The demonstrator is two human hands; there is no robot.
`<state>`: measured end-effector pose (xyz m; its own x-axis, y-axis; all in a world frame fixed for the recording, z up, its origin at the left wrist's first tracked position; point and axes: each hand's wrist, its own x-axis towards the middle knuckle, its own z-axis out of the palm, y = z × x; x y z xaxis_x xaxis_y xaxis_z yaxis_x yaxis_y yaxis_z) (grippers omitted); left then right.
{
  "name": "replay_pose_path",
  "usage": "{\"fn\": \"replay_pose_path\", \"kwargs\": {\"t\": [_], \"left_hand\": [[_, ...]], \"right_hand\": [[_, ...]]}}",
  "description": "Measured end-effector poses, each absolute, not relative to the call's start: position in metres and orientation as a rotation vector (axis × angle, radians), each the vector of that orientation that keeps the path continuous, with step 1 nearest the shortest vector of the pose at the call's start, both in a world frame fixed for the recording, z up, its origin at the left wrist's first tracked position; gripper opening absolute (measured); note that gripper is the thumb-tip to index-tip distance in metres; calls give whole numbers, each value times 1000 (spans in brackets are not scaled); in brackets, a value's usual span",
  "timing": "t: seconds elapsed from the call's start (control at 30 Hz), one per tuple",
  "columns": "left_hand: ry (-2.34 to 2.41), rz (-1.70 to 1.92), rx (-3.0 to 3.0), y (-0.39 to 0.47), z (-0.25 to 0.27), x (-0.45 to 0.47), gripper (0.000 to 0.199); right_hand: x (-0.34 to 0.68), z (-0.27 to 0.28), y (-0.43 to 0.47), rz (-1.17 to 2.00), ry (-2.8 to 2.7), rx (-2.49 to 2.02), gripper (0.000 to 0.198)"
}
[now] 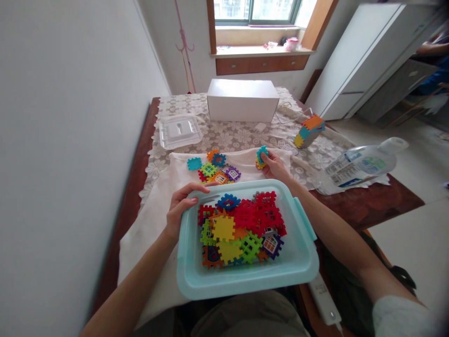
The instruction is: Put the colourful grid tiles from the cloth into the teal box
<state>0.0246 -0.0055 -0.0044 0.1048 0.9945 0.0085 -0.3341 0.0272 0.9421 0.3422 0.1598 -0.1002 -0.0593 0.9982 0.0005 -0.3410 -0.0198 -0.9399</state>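
My left hand (184,206) grips the far left rim of a light blue plastic bin (298,262), thumb on top of the edge. Inside the bin lie several toothed building tiles, among them a yellow tile (223,228), a red tile (245,214) and a purple window tile (272,244). Beyond the bin, my right hand (273,166) pinches a few building tiles (261,156), turquoise and yellow, above the white cloth. To its left on that cloth (154,224) is a loose pile of tiles, with an orange window tile (220,178) and a flat turquoise tile (194,163).
A clear plastic lid (180,132) lies at the back left, near a long white box (242,100). At the right stand a block built from tiles (309,131) and a large clear bottle (361,164). A power strip (324,299) is below the bin's right side.
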Motion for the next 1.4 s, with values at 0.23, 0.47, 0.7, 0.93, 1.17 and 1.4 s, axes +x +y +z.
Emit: {"fn": "replay_pose_path", "kwargs": {"t": [0.23, 0.47, 0.7, 0.93, 1.17, 1.4], "left_hand": [[887, 1288, 987, -4, -11, 23, 25], [920, 1277, 977, -5, -3, 25, 23], [927, 1277, 999, -4, -2, 27, 24], [889, 1263, 1032, -5, -4, 24, 24], [906, 1263, 863, 1, -14, 21, 50], [1508, 1408, 1504, 21, -29, 3, 18]], "right_hand": [[341, -102, 162, 1377, -957, -899, 67], [340, -103, 164, 1362, -908, -900, 65], [340, -100, 165, 1338, -920, -916, 60], [340, -98, 163, 1289, -1086, -973, 65], [335, -92, 155, 1318, -1108, -984, 50], [337, -96, 150, 1268, -1168, -1014, 38]]}}
